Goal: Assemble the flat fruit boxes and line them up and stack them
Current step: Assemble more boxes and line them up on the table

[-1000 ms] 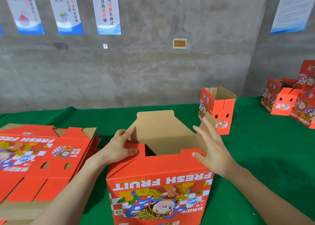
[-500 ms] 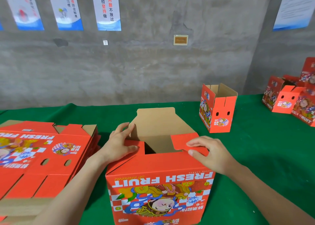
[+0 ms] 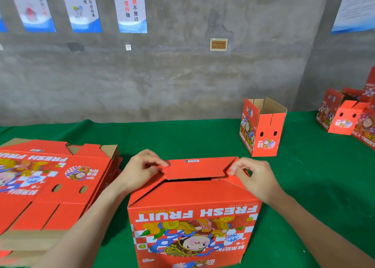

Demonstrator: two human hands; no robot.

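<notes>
A red fruit box [image 3: 192,217] stands on the green-covered counter [image 3: 203,137], right in front of the person and near the counter's front edge. Its printed front panel faces the camera, and the "FRESH FRUIT" lettering and cartoon figure read upside down. The box's upper end is almost shut: a red top flap [image 3: 194,167] is folded over from the far side and lies nearly level. A dark slit shows between its near edge and the sloping panel below it.

The left hand [image 3: 140,168] is at the flap's left end, its fingers [image 3: 160,162] curled and narrow, pinching that corner of the flap. The right hand [image 3: 253,176] is at the flap's right end, fingers [image 3: 236,167] likewise curled close, nipping the right corner between thumb and fingertips. Both forearms reach in from the lower edge of the view, one along each side of the box.

To the left, just beside the box, lies a stack of flat boxes [image 3: 50,186], printed side up, with brown cardboard edges showing at its near side. Farther back on the right an assembled box [image 3: 263,129] stands upright with its top open, well apart from the hands. At the far right edge is a cluster of boxes [image 3: 349,117], partly cut off by the frame. Behind the counter rises a grey concrete wall [image 3: 182,81] with several posters [image 3: 132,8] and a small plaque [image 3: 218,44].
</notes>
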